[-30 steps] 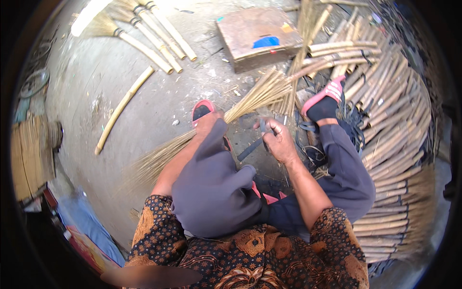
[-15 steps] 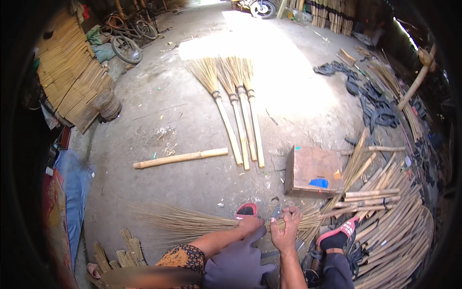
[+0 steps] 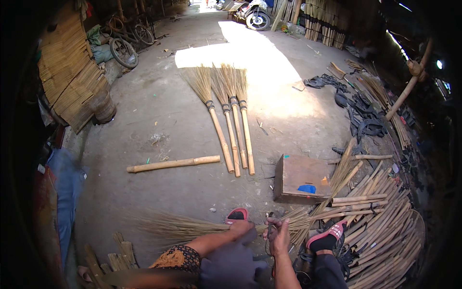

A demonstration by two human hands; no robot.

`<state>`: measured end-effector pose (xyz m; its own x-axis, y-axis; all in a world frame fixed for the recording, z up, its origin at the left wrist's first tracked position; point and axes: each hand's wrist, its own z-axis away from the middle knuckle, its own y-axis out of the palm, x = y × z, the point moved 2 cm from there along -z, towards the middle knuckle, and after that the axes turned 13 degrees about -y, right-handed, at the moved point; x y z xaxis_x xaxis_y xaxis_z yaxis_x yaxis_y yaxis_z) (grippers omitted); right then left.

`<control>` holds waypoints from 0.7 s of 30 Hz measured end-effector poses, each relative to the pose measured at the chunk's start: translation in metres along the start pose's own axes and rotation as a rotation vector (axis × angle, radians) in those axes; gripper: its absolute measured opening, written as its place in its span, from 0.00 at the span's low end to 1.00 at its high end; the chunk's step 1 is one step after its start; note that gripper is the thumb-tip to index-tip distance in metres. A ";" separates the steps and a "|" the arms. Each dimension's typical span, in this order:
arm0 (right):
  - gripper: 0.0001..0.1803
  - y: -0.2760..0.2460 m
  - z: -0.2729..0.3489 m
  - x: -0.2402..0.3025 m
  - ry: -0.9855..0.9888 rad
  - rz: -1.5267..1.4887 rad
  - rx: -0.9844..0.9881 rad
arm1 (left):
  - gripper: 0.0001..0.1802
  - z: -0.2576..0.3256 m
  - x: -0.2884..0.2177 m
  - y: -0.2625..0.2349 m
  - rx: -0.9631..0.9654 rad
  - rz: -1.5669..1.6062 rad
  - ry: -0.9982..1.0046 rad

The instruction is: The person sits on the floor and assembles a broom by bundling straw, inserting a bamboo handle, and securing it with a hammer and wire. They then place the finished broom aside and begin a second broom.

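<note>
Counts across the yard floor, as I see them from the head camera

I count three finished brooms (image 3: 230,118) lying side by side at the centre, one loose bamboo pole (image 3: 173,164) left of them, one wooden box (image 3: 302,179) at centre right, one motorbike (image 3: 250,13) at the top, two wheels (image 3: 129,45) at upper left, two pink sandals (image 3: 329,237) at the bottom; the bamboo sticks (image 3: 385,226) piled at lower right are too many to count

floor (image 3: 159,111) – rough matt concrete | box (image 3: 301,176) – worn wood | broom bundle (image 3: 183,226) – dry straw, probably | handles (image 3: 236,139) – smooth bamboo
</note>
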<state>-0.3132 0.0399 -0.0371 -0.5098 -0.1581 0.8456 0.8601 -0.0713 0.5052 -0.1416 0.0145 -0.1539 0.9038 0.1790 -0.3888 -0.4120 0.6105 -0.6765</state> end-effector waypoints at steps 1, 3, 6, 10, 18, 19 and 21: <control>0.31 -0.015 -0.004 -0.029 0.098 0.487 -0.006 | 0.17 0.001 0.000 0.000 0.012 -0.008 0.003; 0.21 -0.043 0.005 -0.072 0.044 0.915 -0.011 | 0.16 -0.001 0.002 0.004 0.011 -0.015 0.008; 0.14 -0.066 0.015 -0.109 -0.193 0.922 -0.113 | 0.16 -0.013 0.013 0.016 -0.025 -0.010 0.037; 0.13 -0.069 0.023 -0.109 0.092 0.882 -0.056 | 0.17 -0.023 0.025 0.035 -0.113 0.250 0.204; 0.15 -0.023 0.034 -0.065 0.369 0.590 -0.030 | 0.18 -0.009 0.011 0.022 -0.049 0.106 0.037; 0.15 -0.020 0.036 -0.063 0.371 0.517 -0.037 | 0.18 -0.006 0.009 0.019 -0.054 0.099 0.034; 0.14 -0.018 0.036 -0.061 0.360 0.538 -0.028 | 0.18 -0.005 0.006 0.016 -0.002 -0.004 0.012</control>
<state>-0.2981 0.0859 -0.0913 0.0265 -0.4988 0.8663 0.9962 0.0852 0.0185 -0.1433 0.0218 -0.1698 0.9040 0.1675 -0.3933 -0.4086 0.6093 -0.6796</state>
